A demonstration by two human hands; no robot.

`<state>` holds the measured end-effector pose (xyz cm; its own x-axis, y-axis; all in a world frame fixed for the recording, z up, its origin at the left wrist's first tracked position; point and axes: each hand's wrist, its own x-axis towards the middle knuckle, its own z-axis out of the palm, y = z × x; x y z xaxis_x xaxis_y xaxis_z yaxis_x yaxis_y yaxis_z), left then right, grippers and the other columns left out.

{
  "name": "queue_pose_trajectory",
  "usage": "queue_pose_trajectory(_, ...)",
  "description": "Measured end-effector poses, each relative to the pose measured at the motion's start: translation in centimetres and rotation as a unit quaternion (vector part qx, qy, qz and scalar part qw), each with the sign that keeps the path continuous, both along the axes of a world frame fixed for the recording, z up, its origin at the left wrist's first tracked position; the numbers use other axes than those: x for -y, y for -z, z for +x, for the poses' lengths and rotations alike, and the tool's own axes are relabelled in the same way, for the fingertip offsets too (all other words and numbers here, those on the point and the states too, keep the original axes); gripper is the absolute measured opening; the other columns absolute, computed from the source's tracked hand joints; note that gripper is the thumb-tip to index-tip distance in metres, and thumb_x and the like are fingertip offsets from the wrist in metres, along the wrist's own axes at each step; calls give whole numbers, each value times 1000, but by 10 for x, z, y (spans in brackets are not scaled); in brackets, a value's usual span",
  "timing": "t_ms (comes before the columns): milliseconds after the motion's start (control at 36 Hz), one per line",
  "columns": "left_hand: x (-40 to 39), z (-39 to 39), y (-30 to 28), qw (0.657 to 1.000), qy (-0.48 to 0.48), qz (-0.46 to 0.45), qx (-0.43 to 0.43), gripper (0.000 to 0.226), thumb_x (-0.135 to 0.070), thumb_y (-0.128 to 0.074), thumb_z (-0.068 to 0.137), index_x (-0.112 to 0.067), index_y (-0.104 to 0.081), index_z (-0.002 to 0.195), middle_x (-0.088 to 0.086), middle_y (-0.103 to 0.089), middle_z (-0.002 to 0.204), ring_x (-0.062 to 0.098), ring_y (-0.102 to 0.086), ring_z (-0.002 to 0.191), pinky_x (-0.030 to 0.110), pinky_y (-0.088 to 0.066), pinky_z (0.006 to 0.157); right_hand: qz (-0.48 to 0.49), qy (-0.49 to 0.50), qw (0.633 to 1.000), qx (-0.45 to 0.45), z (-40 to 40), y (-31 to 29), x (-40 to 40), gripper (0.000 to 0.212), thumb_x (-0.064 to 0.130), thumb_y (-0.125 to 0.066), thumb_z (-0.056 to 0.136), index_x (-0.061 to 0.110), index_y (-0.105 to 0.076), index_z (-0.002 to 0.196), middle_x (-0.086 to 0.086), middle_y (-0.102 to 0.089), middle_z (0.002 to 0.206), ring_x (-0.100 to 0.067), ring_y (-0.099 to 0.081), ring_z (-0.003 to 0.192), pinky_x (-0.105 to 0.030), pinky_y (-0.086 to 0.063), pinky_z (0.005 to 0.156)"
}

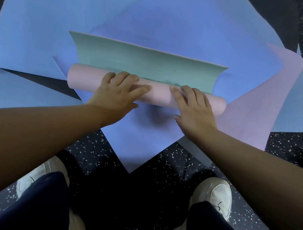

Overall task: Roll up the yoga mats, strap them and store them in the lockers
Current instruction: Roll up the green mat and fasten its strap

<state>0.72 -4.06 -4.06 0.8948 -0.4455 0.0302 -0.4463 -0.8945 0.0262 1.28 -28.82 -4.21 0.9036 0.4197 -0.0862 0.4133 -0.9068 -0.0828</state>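
A yoga mat, pink outside and teal inside, lies mostly rolled across the middle of the view. Its pink roll (83, 78) runs left to right, and a short teal flap (145, 63) still lies flat beyond it. My left hand (117, 94) rests on top of the roll left of centre, fingers curved over it. My right hand (192, 106) presses on the roll right of centre with fingers spread. The roll sits on a large blue mat (156, 21) spread on the floor.
A flat pink mat (250, 110) and a paler blue mat (294, 103) stick out at the right, under the blue one. Another blue mat (18, 89) overlaps at the left. Dark speckled floor (160, 164) surrounds them. My white shoes (215, 194) stand close below.
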Motion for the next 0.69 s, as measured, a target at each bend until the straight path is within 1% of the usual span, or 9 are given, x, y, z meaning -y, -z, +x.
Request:
queue_pose_trajectory(83, 1, 1, 3, 999, -18, 45, -19, 88, -37, -83, 67, -27, -35, 140, 15, -53, 132, 36, -50, 118, 57, -40, 92, -27, 8, 999, -15, 7, -1, -3, 85, 25, -72, 79, 17, -28, 152, -14, -39, 144, -36, -37, 128, -48, -26, 110)
queue_pose_trajectory(139, 1, 4, 0, 995, -27, 90, -37, 97, -40, -83, 68, -30, -23, 144, 11, -46, 141, 33, -42, 126, 58, -37, 95, -44, 17, 999, -22, 12, -4, -4, 85, 28, -68, 84, 21, -19, 154, -13, -33, 147, -36, -32, 130, -47, -21, 112)
queue_pose_trajectory(194, 2, 8, -6, 989, -35, 132, -48, 97, -45, -72, 80, -35, -7, 150, 6, -31, 152, 31, -30, 136, 58, -31, 101, -66, 32, 997, -30, 17, -6, -7, 85, 29, -62, 89, 25, -9, 155, -12, -27, 148, -35, -29, 131, -46, -18, 113)
queue_pose_trajectory(250, 3, 13, -9, 987, -47, 144, -62, 92, -49, -59, 89, -36, 7, 152, 2, -14, 158, 30, -16, 143, 57, -25, 106, -92, 45, 994, -34, 22, -6, -11, 86, 28, -59, 91, 29, -1, 155, -10, -25, 146, -33, -28, 129, -46, -20, 113)
queue_pose_trajectory(306, 7, 17, -14, 984, -56, 151, -73, 92, -51, -55, 91, -36, 13, 151, 0, -8, 159, 28, -12, 144, 56, -24, 107, -114, 49, 992, -35, 29, -7, -13, 90, 28, -60, 90, 30, 3, 154, -8, -26, 142, -30, -29, 126, -44, -25, 110)
queue_pose_trajectory(389, 10, 28, -18, 981, -72, 162, -82, 95, -52, -58, 89, -39, 14, 150, 4, -10, 154, 29, -15, 140, 54, -26, 107, -137, 45, 989, -40, 41, -10, -14, 92, 29, -63, 89, 29, 3, 153, -5, -29, 139, -28, -32, 123, -42, -31, 104)
queue_pose_trajectory(472, 11, 39, -21, 975, -89, 179, -99, 96, -51, -60, 89, -41, 15, 149, 8, -17, 145, 30, -22, 133, 51, -30, 104, -139, 53, 988, -38, 47, -11, -17, 87, 28, -67, 87, 18, -8, 150, -5, -36, 136, -28, -36, 123, -41, -32, 101)
queue_pose_trajectory(583, 12, 51, -21, 974, -90, 166, -121, 93, -37, -60, 92, -42, 13, 149, 7, -30, 136, 29, -33, 123, 46, -37, 95, -153, 50, 986, -40, 48, -10, -18, 75, 25, -70, 85, 11, -20, 139, -6, -39, 135, -27, -38, 124, -40, -31, 102)
queue_pose_trajectory(694, 8, 49, -20, 978, -56, 178, -89, 91, -27, -59, 91, -35, 8, 152, 8, -37, 132, 32, -40, 116, 46, -37, 95, -143, 30, 989, -22, 46, -12, -12, 65, 26, -65, 88, 10, -26, 137, -7, -41, 135, -29, -41, 120, -40, -33, 97)
